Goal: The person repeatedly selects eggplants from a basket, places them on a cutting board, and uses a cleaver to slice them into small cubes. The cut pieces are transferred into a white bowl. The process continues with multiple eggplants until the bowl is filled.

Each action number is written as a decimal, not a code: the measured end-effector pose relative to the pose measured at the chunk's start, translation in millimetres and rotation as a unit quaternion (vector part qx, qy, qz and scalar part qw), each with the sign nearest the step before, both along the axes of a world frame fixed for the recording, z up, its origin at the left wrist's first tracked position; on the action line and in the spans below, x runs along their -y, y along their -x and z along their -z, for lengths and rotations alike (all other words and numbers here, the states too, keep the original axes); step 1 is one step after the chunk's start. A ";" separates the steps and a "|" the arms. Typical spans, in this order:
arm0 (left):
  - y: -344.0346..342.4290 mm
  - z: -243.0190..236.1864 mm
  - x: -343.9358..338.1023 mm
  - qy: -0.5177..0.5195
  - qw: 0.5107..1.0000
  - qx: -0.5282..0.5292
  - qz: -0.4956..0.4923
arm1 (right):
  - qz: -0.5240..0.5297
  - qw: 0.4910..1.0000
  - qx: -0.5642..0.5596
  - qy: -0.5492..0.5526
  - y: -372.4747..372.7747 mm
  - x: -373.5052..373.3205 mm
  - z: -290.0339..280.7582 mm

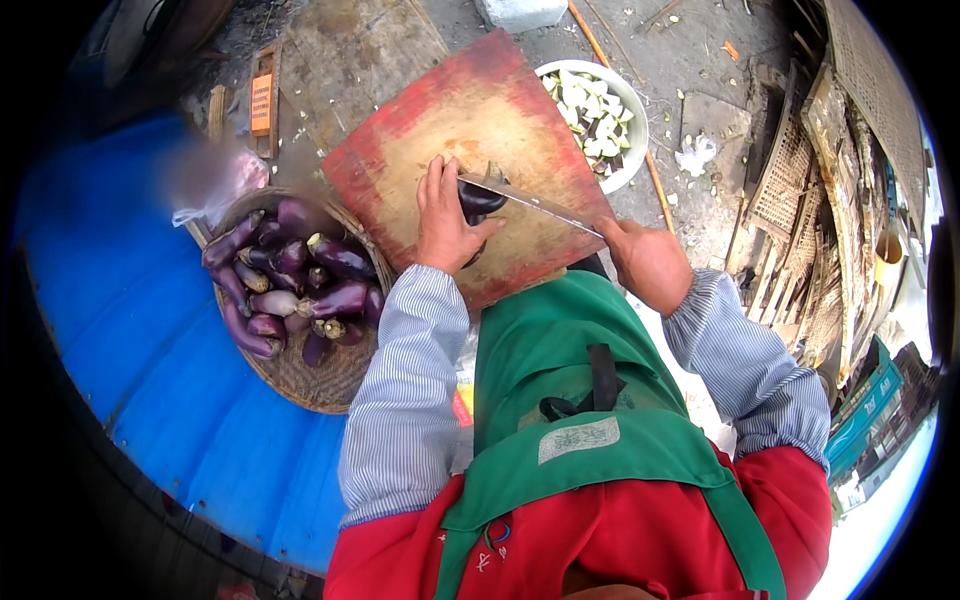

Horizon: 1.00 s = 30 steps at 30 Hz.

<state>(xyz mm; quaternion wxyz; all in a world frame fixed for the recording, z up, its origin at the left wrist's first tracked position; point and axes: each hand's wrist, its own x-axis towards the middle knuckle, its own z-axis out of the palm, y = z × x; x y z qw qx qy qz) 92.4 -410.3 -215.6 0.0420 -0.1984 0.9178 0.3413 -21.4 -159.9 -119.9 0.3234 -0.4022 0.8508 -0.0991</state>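
My left hand (440, 222) steadies a dark purple eggplant (481, 200) on a worn wooden cutting board (545, 140) with red paint along its edges. Its fingers and thumb curl around the near side of the eggplant and hide part of it. My right hand (648, 262) is closed round the handle of a long knife (545, 207), at the board's right edge. The blade runs left across the board, and its tip end lies over the top of the eggplant by my left fingertips. Whether the edge has cut into it, I cannot tell.
At left, a woven basket (325, 390) of whole eggplants (340, 300) rests by a blue sheet (200, 385). Beyond the board's right corner, a pale bowl (637, 115) holds cut eggplant pieces (590, 105). A thin stick (658, 190) lies beside it. Broken woven panels (790, 190) pile up at right.
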 end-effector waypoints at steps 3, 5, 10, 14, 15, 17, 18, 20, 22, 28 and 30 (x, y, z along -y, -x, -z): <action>-0.2 8.4 0.7 -0.021 1.000 -0.007 -0.019 | -0.005 1.000 -0.005 -0.014 -0.6 3.9 -5.7; 0.1 11.8 0.1 -0.021 0.999 -0.011 -0.024 | -0.010 1.000 -0.012 -0.017 -1.5 6.0 -10.1; 8.7 16.1 -11.7 -0.008 0.999 -0.006 -0.050 | -0.002 0.999 -0.014 -0.032 -4.7 10.3 0.7; 4.6 32.8 -7.7 -0.041 0.997 -0.018 -0.063 | 0.029 0.998 0.020 -0.060 0.1 17.9 25.6; 2.7 32.9 -6.7 -0.048 0.996 -0.028 -0.069 | 0.027 0.998 0.025 -0.052 3.1 16.4 33.3; 3.1 32.0 -3.1 -0.098 0.991 -0.026 -0.083 | 0.016 0.999 0.033 -0.037 11.9 11.5 41.7; 5.1 28.2 -0.5 -0.140 0.986 -0.014 -0.091 | 0.007 0.999 0.036 -0.029 18.6 7.9 41.4; 5.6 28.4 1.5 -0.162 0.984 -0.005 -0.077 | -0.012 0.999 0.039 -0.016 28.1 4.4 34.2; 3.9 31.7 2.3 -0.120 0.992 -0.012 -0.035 | -0.038 0.998 0.041 -0.035 37.7 6.7 26.3; 8.3 34.8 -6.3 -0.110 0.992 -0.026 -0.057 | -0.045 0.995 0.076 -0.052 53.8 24.5 32.5; 7.6 36.6 -9.0 -0.104 0.993 -0.026 -0.052 | -0.043 0.994 0.081 -0.067 49.6 35.9 54.8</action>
